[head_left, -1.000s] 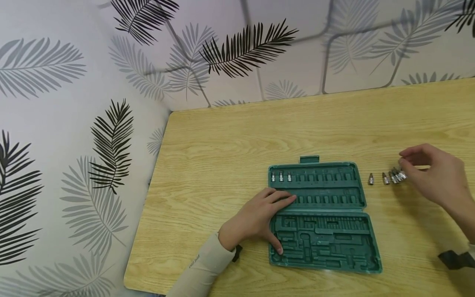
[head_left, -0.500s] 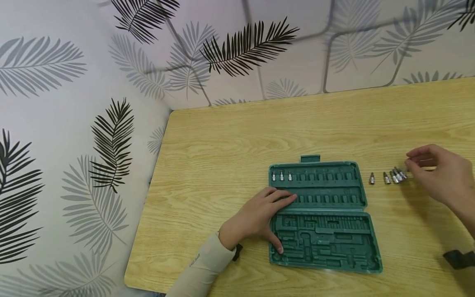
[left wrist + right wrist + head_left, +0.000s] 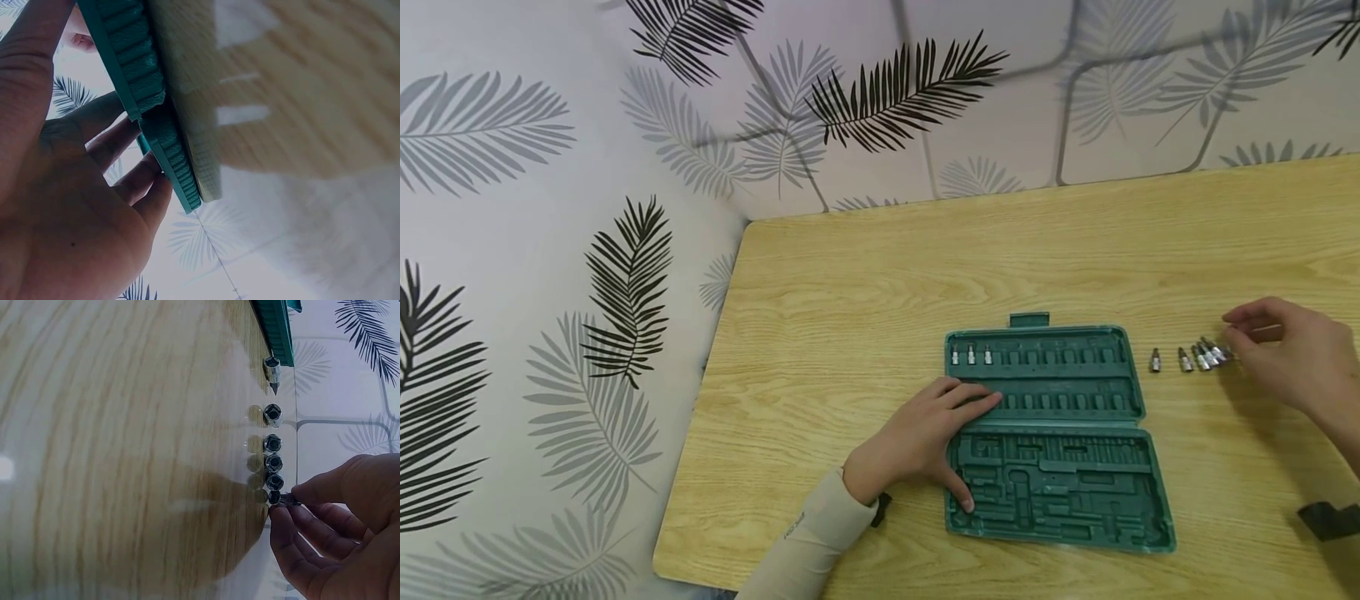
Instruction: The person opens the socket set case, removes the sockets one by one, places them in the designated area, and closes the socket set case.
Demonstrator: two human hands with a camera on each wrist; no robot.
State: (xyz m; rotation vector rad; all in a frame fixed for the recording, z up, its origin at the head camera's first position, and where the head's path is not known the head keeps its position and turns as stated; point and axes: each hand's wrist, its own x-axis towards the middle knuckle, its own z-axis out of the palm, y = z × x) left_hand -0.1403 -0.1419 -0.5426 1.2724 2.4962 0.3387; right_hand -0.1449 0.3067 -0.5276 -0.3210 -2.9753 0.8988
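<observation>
An unfolded green plastic socket case (image 3: 1060,385) lies on the table, three silver bit sockets (image 3: 972,355) seated at the left of its top row. My left hand (image 3: 917,437) rests on the case's left side, fingers spread over the hinge area and thumb on the lower half. In the left wrist view its fingertips touch the case edge (image 3: 159,134). Right of the case, several loose bit sockets (image 3: 1185,360) lie in a row. At the row's far end my right hand (image 3: 1296,354) pinches one bit socket (image 3: 287,499) between thumb and finger, close to its neighbour.
The wood-grain table (image 3: 820,333) meets a wall with leaf-patterned paper (image 3: 895,100) at the back and left. A latch tab (image 3: 1028,319) sticks out from the case's far edge. A dark strap (image 3: 1328,521) sits at the right wrist.
My right hand has shifted slightly to the right along the loose bit sockets, mostly in the first half second. The left hand stays on the case.
</observation>
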